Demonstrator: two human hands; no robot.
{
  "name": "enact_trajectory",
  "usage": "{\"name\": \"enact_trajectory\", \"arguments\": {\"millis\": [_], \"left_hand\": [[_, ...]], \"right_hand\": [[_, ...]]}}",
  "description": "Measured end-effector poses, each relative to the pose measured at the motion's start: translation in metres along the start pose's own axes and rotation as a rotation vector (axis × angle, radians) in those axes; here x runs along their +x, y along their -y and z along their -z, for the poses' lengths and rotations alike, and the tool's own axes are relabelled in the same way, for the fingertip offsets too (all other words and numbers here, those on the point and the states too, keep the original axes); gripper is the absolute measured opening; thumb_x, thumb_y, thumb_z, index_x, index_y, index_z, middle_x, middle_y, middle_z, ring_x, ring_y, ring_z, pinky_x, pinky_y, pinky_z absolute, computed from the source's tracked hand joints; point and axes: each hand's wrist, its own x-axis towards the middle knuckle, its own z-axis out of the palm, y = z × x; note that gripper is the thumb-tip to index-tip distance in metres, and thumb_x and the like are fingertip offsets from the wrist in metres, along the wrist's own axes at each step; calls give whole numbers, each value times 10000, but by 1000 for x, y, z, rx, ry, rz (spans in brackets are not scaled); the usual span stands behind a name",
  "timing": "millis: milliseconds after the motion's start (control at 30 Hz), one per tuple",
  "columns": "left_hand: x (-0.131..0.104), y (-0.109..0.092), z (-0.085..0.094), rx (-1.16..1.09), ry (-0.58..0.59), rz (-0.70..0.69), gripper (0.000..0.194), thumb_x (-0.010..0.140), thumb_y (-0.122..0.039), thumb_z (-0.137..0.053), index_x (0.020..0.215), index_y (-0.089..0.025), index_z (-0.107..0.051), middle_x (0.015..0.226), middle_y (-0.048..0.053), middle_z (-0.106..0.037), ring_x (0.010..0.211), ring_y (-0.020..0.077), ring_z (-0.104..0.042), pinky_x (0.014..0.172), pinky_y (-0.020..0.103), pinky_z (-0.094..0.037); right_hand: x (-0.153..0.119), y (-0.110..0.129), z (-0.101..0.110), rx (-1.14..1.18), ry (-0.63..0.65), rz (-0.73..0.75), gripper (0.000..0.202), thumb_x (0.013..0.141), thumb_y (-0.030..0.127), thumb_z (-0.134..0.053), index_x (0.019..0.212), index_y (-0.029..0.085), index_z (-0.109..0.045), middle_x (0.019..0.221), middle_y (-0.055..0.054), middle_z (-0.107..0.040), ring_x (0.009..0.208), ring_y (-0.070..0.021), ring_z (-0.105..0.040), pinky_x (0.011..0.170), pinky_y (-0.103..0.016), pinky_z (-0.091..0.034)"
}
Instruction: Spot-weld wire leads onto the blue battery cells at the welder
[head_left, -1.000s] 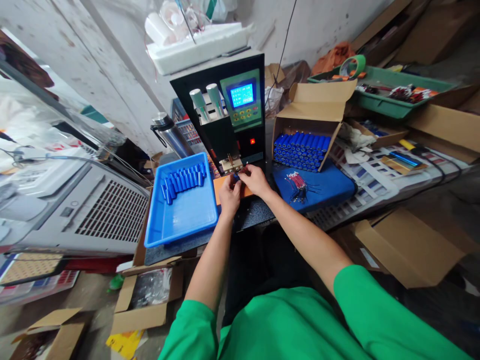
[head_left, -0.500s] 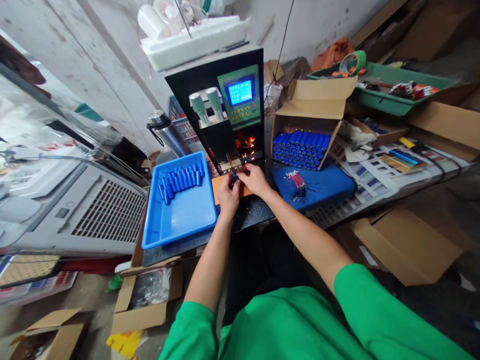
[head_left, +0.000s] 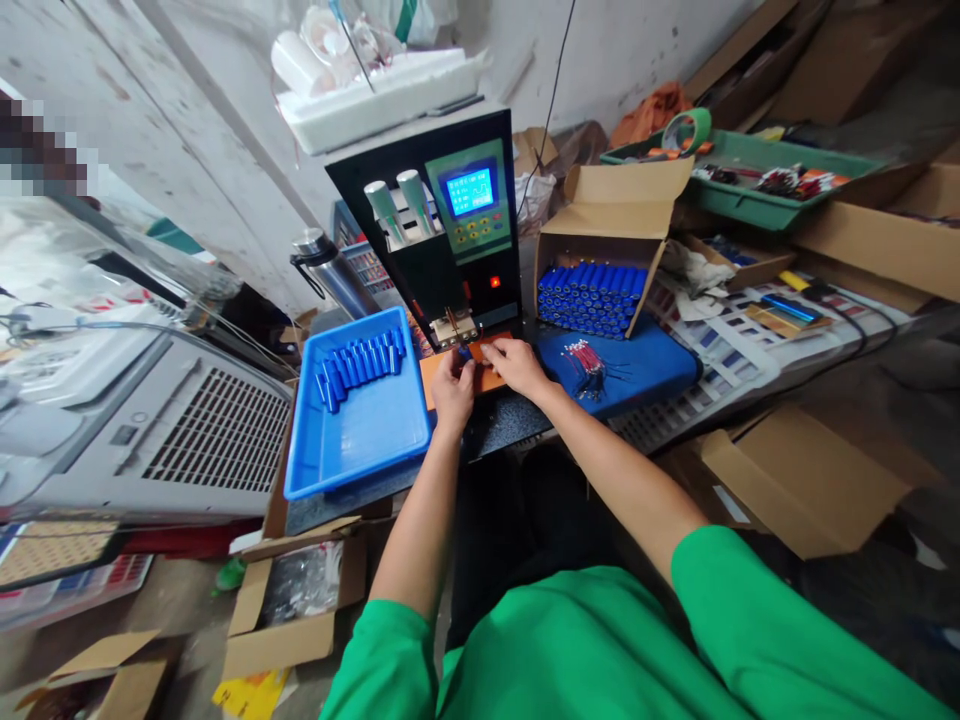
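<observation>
My left hand (head_left: 454, 391) is closed around a blue cylindrical battery cell (head_left: 465, 353), mostly hidden by the fingers, just below the electrode tips of a spot welder (head_left: 459, 268). Beside it, to the right, my right hand (head_left: 516, 366) has its fingers pinched together over an orange board (head_left: 433, 374); whatever lies between them is too small to make out. On the blue pad right of that hand lies a bunch of red and black wires (head_left: 586, 362). Left of my hands, a blue tray (head_left: 365, 430) holds a row of blue battery cells (head_left: 360, 362).
An open cardboard box (head_left: 616, 212) stacked with blue cells stands on the blue pad (head_left: 667, 362). Behind the tray is a steel flask (head_left: 330, 268). A green tray (head_left: 806, 200) sits at the back right. Cardboard boxes (head_left: 289, 600) lie on the floor.
My right hand has drawn slightly away from the electrodes, and the gap between my hands has widened. The several orange glints on the welder's front are gone; one red light remains.
</observation>
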Motion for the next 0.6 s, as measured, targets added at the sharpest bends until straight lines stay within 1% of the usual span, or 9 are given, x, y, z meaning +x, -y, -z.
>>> {"name": "enact_trajectory", "arguments": {"millis": [67,167,300,367,433,500,533,600], "left_hand": [[0,0,0,8,-18,-2,241,874,-353,-637,1045,-185,-660,824,22,-650,734,149,-604,746,280,-507],[-1,-1,0,30,-19,0,227,867,-344,-643,1027,-184,-659,844,34,-660,764,162,-620,774,298,-515],[0,-6,3,5,5,-16,275,864,-320,-646,1105,-188,-642,1000,77,-698,892,196,-663,860,350,-536],[-3,-8,6,-18,-29,-42,302,856,-322,-657,1128,-192,-630,1077,92,-694,972,206,-665,899,361,-537],[-8,-9,10,-8,-89,-57,279,860,-337,-653,1097,-191,-633,1092,95,-687,1004,205,-659,912,356,-534],[-15,-9,14,24,-121,-59,245,871,-356,-637,1047,-187,-644,1043,83,-685,962,195,-659,889,345,-533],[-19,-8,16,44,-117,-62,233,872,-363,-635,1021,-185,-652,996,73,-683,916,188,-657,857,337,-534],[-26,-5,18,88,-74,-75,216,866,-367,-644,983,-187,-670,904,53,-671,815,172,-639,776,315,-525]], "right_hand": [[2,0,-2,137,-2,-78,418,934,509,-579,668,188,-606,634,-22,-659,522,-120,-571,479,-206,-423],[5,4,-4,301,-6,-208,436,897,551,-633,676,176,-608,641,-32,-670,456,-97,-544,386,-184,-406],[6,13,-5,468,12,-338,413,910,488,-657,664,163,-599,578,-27,-646,405,-79,-508,344,-169,-391],[6,16,-6,528,8,-378,402,922,458,-655,659,160,-596,553,-25,-637,394,-74,-494,337,-164,-375],[5,18,-6,565,-1,-405,399,925,440,-656,650,158,-591,539,-27,-635,388,-73,-485,336,-165,-363],[6,18,-7,592,-3,-416,397,920,430,-667,643,158,-587,537,-30,-637,385,-73,-480,339,-167,-356],[6,18,-7,602,-2,-418,397,915,430,-675,641,158,-584,538,-30,-638,384,-72,-478,341,-166,-354],[6,17,-7,615,5,-411,397,905,436,-690,642,158,-583,545,-28,-637,386,-69,-479,348,-163,-357]]}}
